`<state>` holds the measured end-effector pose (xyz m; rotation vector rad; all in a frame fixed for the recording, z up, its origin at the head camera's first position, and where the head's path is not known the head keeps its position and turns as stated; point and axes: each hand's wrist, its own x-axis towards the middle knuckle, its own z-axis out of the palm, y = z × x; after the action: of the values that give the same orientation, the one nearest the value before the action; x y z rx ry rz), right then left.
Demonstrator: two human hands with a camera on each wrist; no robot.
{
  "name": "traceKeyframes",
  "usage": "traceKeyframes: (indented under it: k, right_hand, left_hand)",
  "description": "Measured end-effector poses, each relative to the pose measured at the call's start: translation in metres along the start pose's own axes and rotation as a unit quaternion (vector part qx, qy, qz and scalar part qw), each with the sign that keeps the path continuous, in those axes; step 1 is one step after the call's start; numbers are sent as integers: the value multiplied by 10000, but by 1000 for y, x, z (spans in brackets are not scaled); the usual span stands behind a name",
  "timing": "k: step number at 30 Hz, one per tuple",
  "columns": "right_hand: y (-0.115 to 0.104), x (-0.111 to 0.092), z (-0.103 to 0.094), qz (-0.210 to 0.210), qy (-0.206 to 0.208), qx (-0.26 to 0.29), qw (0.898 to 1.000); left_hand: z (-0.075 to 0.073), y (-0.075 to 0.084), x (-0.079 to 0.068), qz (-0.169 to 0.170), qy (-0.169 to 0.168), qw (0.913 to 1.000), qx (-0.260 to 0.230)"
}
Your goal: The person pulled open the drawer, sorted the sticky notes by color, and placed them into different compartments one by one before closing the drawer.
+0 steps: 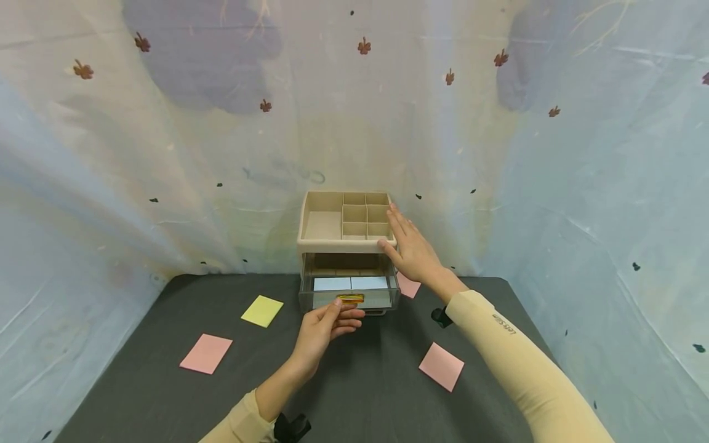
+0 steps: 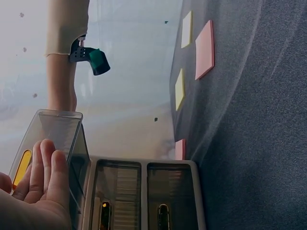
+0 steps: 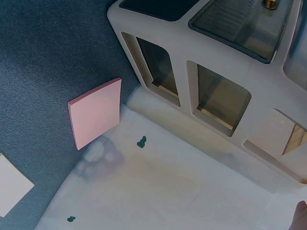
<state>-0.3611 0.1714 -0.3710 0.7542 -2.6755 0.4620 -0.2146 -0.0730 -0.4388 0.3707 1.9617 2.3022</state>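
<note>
A beige desktop organizer [image 1: 321, 246] with a compartmented open top stands at the table's back. Its clear upper drawer [image 1: 305, 299] is pulled out and holds two white pads [image 1: 332, 283] side by side. At the drawer's amber handle [image 1: 351, 298], my left hand [image 1: 317, 335] pinches with thumb and index finger, the other fingers extended below it. My right hand [image 1: 412, 252] rests with straight fingers along the organizer's right top edge, thumb at the front corner. Only a fingertip [image 3: 300, 215] of it shows in the right wrist view. Two lower drawers [image 2: 118, 191] look closed in the left wrist view.
On the dark tabletop [image 1: 376, 387], a yellow sticky pad [image 1: 263, 311] and a pink one [image 1: 206, 354] lie to the left. Another pink pad [image 1: 441, 367] lies front right, and one [image 1: 408, 285] beside the organizer. A patterned curtain [image 1: 354, 141] hangs behind.
</note>
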Motion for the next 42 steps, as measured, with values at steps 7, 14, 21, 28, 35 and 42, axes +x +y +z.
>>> traceKeyframes:
  k: [7, 14, 21, 28, 35, 42]
  right_hand:
    - [1, -1, 2, -38, 67, 13, 10000]
    - [3, 0, 3, -55, 77, 15, 10000]
    - [2, -1, 2, -142, 164, 122, 9997]
    - [3, 0, 3, -136, 168, 115, 9997]
    - [3, 0, 3, -99, 135, 123, 9998]
    - [4, 0, 4, -123, 164, 123, 9997]
  left_hand:
    - [0, 0, 2, -66, 50, 9999, -80]
    - [-1, 0, 5, -40, 135, 9999, -31]
    - [-2, 0, 11, -89, 249, 9995, -165]
    - [-2, -1, 15, -89, 300, 9994, -166]
    - [-2, 0, 19, -111, 302, 9993, -181]
    - [-2, 0, 25, -143, 368, 9991, -136]
